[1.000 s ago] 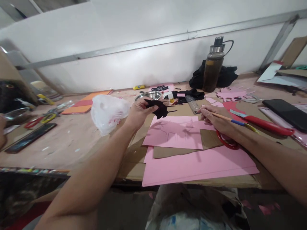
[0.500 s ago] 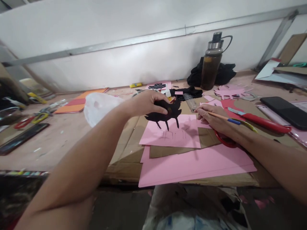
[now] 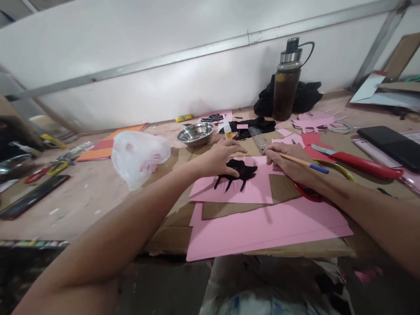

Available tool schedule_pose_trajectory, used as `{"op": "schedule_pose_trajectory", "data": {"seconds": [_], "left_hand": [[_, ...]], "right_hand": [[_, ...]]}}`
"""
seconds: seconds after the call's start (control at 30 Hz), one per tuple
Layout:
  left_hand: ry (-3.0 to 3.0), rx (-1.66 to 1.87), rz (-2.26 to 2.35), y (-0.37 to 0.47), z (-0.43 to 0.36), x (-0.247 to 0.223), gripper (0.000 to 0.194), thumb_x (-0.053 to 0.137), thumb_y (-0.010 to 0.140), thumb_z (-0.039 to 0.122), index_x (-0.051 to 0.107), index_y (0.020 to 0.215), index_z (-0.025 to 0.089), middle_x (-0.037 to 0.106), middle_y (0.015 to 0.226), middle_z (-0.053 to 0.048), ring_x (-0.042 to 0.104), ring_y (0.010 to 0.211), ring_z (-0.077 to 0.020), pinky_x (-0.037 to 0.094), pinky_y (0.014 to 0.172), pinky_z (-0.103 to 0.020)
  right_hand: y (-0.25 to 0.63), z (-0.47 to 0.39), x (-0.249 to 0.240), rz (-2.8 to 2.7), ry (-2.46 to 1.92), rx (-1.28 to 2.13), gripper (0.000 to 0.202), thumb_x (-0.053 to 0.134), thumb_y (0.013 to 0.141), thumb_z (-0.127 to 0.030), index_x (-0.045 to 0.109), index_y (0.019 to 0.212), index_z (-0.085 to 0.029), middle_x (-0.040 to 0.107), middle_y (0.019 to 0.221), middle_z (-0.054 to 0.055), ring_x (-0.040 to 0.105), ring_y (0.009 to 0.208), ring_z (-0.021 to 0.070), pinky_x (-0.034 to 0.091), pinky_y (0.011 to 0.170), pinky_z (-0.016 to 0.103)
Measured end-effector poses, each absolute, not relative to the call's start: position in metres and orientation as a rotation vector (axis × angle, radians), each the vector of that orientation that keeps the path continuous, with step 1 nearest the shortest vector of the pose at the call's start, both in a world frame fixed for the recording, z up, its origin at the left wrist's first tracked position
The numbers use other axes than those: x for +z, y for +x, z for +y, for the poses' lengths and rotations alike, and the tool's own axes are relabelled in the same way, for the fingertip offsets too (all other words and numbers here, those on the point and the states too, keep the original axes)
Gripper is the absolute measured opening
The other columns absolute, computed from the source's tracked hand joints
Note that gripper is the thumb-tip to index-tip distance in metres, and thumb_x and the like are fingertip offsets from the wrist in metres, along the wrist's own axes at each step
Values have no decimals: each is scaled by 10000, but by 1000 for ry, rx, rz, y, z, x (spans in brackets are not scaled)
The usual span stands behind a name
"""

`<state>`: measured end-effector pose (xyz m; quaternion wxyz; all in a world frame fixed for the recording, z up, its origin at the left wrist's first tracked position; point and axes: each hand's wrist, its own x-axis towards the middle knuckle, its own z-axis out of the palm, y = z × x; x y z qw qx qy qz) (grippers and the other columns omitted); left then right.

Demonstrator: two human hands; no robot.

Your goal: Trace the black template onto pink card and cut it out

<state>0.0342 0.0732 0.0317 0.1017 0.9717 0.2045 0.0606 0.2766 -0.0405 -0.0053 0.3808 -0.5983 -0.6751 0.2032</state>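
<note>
A black cutout with thin legs [image 3: 244,171] lies on a small pink sheet [image 3: 259,190] that has faint pencil lines. My left hand [image 3: 220,158] is over the cutout's left part, fingers spread, thumb at its surface. At the sheet's upper right corner, my right hand [image 3: 285,161] has its fingers closed around an orange pencil [image 3: 298,160] with a blue end. Beneath the small sheet are cardboard [image 3: 226,210] and larger pink sheets [image 3: 269,229]. Red-handled scissors [image 3: 308,192] lie partly hidden under my right forearm.
At the back stand a metal bowl [image 3: 196,134], a glue bottle [image 3: 227,127] and a drink bottle [image 3: 286,85]. A plastic bag [image 3: 136,157] sits at left. On the right are a red-handled knife [image 3: 364,164] and a phone [image 3: 390,146]; another phone [image 3: 34,197] is far left.
The black cutout has come down from above the small pink sheet and now lies on it. My left hand has let go and spread its fingers. My right hand still holds the pencil.
</note>
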Motion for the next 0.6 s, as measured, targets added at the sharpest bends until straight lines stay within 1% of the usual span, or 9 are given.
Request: {"op": "schedule_pose_trajectory", "data": {"seconds": [0.03, 0.1, 0.2, 0.3, 0.4, 0.53, 0.6], "left_hand": [[2875, 232, 636, 29, 70, 27, 598, 804, 735, 426, 632, 1277, 243, 556, 1371, -106, 452, 1338, -301, 378, 1122, -446], [2863, 274, 682, 19, 63, 19, 544, 757, 796, 441, 621, 1299, 285, 542, 1399, -80, 440, 1359, -284, 361, 1147, -452], [2788, 253, 725, 10, 54, 11, 395, 669, 880, 430, 658, 1256, 310, 564, 1391, -50, 514, 1296, -249, 402, 1126, -425], [2733, 328, 745, 8, 47, 6, 325, 644, 899, 419, 702, 1192, 291, 612, 1329, -48, 556, 1246, -233, 422, 1118, -413], [2696, 400, 797, 10, 41, 3, 316, 626, 909, 439, 715, 1167, 279, 626, 1302, -57, 568, 1223, -224, 435, 1107, -412], [2708, 418, 867, 11, 35, 1, 322, 621, 912, 451, 720, 1158, 269, 642, 1275, -72, 570, 1209, -243, 428, 1102, -453], [2724, 405, 913, 12, 31, 2, 337, 603, 925, 452, 713, 1169, 248, 661, 1239, -78, 583, 1180, -248, 441, 1083, -448]], "right_hand": [[276, -40, -5, -1750, -1537, 508, 301, 490, 957, -475, 682, 947, -244, 744, 893, 61, 664, 719, 184, 509, 578, 259], [276, -40, -4, -1826, -1543, 484, 278, 496, 955, -444, 685, 983, -242, 749, 927, 56, 671, 757, 191, 514, 600, 256], [272, -41, 1, -1913, -1567, 433, 279, 463, 972, -382, 688, 1037, -231, 751, 978, 58, 679, 799, 190, 525, 654, 262], [264, -43, 10, -1952, -1604, 381, 279, 483, 960, -366, 714, 1032, -228, 753, 1047, 63, 689, 881, 207, 531, 734, 290], [256, -47, 17, -2036, -1580, 308, 282, 487, 951, -320, 744, 1002, -215, 760, 1065, 75, 695, 930, 227, 531, 809, 316], [251, -46, 12, -2113, -1526, 231, 281, 474, 951, -257, 746, 1008, -213, 768, 1038, 60, 688, 936, 234, 531, 829, 345], [252, -43, 4, -2157, -1487, 217, 287, 465, 953, -255, 748, 992, -222, 764, 1031, 60, 679, 956, 241, 532, 840, 362]]}}
